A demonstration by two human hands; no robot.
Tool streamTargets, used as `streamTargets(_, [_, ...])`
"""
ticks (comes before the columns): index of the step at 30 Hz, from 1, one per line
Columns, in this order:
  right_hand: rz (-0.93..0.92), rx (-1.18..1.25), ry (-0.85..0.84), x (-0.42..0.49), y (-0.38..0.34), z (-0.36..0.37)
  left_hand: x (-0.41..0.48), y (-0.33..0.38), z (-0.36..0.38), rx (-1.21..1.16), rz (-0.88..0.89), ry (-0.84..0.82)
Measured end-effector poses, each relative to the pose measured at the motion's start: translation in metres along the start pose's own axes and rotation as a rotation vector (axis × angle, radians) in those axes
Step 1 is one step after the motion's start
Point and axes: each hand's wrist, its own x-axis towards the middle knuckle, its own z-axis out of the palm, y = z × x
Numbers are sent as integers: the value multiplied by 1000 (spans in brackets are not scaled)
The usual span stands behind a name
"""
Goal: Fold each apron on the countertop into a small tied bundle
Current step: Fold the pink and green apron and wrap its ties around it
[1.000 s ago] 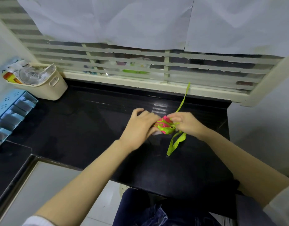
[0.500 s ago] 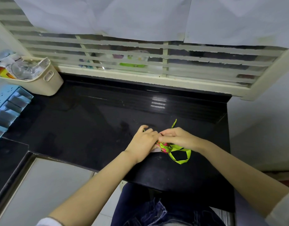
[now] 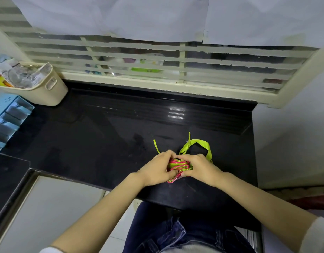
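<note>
— Where is the folded apron [image 3: 179, 166] placed?

— It is set on the worktop [image 3: 102, 136], toward the near right edge, and is held between the left hand [image 3: 155, 171] on its left and the right hand [image 3: 199, 167] on its right.

— And the straps?

— A strap loop [image 3: 203, 143] is laid just behind the right hand. A loose strap end [image 3: 155, 146] is seen behind the left hand.

— What is kept elsewhere?

— A basket [image 3: 48, 94] is stood at the rear left corner. A drawer unit [image 3: 9, 117] is placed in front of it, further left. A window [image 3: 175, 70] is found behind the worktop.
</note>
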Motion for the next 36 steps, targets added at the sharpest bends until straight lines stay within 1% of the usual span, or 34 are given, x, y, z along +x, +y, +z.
streamTargets(3, [1, -17, 21, -3, 4, 4, -1, -6, -6, 70, 22, -37])
streamTargets(5, [-8, -55, 31, -4, 5, 6, 0, -10, -8, 68, 23, -64])
streamTargets(7, [-20, -81, 34, -5, 5, 8, -1, -11, -9, 72, 27, -48])
streamTargets(11, [-39, -95, 32, -6, 6, 11, 1, -7, -12, 58, 51, 33])
streamTargets(14, [-49, -100, 22, -6, 7, 12, 2, -4, -14, 100, 79, 3])
streamTargets(16, [-38, -102, 21, -5, 7, 13, 1, 0, -15, 139, 95, 58])
streamTargets(18, [-5, -86, 64, -2, 9, 12, -5, 8, -13, 116, 67, 171])
streamTargets(20, [26, -45, 141, 3, 13, 8, -12, 18, -6, 30, 45, 278])
streamTargets(22, [49, 11, 207, 9, 15, 2, -21, 24, 7, -163, 3, 340])
streamTargets(23, [61, 44, 235, 10, 14, -1, -24, 24, 14, -269, -47, 350])
streamTargets(26, [75, 157, 302, 14, 12, -7, -31, 15, 31, -500, -208, 312])
streamTargets(30, [75, 366, 304, 14, 3, -10, -35, 6, 38, -759, -326, 228])
streamTargets(33, [62, 506, 259, 10, -7, -13, -36, -2, 33, -840, -364, 221])
streamTargets(36, [34, 564, 192, 4, -15, -19, -36, -10, 26, -808, -331, 210])
